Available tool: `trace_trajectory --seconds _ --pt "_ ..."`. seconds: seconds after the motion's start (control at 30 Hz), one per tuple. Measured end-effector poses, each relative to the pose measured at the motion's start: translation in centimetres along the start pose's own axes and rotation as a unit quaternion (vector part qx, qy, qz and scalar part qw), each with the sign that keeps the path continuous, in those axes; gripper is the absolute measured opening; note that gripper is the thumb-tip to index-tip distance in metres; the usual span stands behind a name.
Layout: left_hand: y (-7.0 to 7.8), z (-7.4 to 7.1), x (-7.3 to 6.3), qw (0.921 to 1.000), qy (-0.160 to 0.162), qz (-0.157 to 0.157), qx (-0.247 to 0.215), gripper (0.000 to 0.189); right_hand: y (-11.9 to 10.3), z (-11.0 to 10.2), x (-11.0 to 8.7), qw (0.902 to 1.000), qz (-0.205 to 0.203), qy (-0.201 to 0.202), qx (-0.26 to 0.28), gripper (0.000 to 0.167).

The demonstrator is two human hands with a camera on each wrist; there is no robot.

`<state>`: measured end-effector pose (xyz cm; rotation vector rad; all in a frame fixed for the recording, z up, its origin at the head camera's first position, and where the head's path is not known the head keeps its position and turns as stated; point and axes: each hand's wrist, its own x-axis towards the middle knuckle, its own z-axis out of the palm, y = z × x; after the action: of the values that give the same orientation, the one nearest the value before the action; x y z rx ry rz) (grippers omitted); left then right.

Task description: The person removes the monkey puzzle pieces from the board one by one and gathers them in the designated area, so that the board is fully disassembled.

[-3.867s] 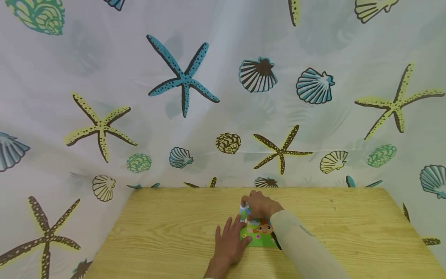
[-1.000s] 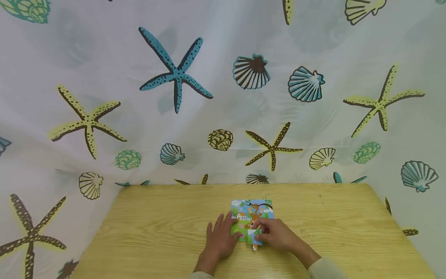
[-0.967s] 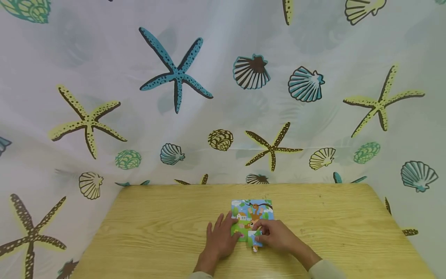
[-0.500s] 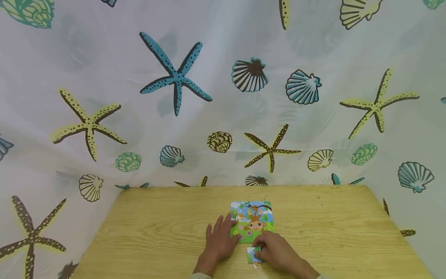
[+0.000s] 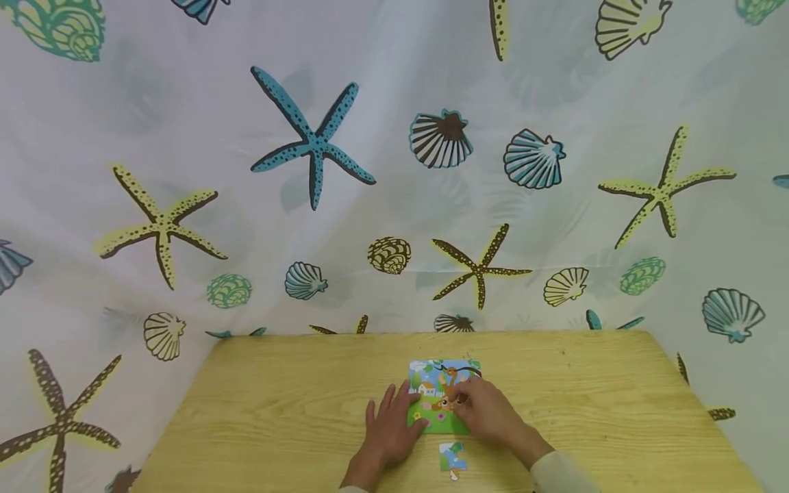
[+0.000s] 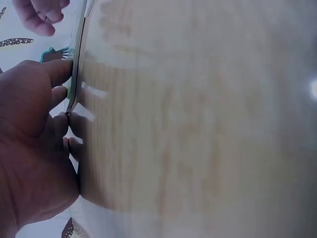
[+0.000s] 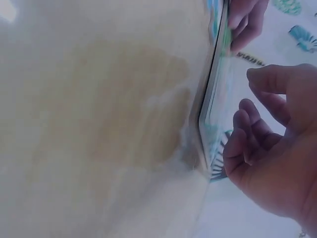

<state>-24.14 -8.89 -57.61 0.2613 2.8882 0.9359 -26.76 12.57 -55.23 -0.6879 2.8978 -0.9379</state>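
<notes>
A jigsaw puzzle (image 5: pixel 434 413) with a cartoon monkey, a house and green grass lies flat on the table. My left hand (image 5: pixel 390 428) rests at its left side with fingers spread, thumb and fingertips on its edge. Above the right part of the picture hovers my right hand (image 5: pixel 490 414), covering some of the monkey. In the right wrist view, that hand (image 7: pixel 277 148) has loosely bent fingers, thumb and index apart, and nothing between them. Just in front of the puzzle lies a blue-and-green puzzle piece (image 5: pixel 453 456) with a small orange-and-white tab at its near side.
The wooden table (image 5: pixel 296 397) stretches to both sides of the puzzle. Behind and beside it hangs a white curtain (image 5: pixel 394 205) printed with starfish and shells. The raised edge of the puzzle (image 7: pixel 208 99) stands slightly above the tabletop.
My right hand carried the blue-and-green puzzle piece off the puzzle toward me, let it go on the table, then moved back over the picture. My left hand stayed at the left edge.
</notes>
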Motion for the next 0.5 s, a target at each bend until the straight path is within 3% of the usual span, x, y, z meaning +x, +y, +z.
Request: trace_trajectory --seconds 0.3,0.5 --pt "0.1 -0.1 0.0 0.9999 -0.009 -0.006 0.008 0.049 1.2 0.2 3.7 0.9992 -0.026 -0.001 -0.029 0.017" --pt "0.3 -0.4 0.0 0.9997 -0.020 -0.013 0.005 0.049 1.4 0.3 5.1 0.9985 -0.003 -0.014 -0.053 0.025"
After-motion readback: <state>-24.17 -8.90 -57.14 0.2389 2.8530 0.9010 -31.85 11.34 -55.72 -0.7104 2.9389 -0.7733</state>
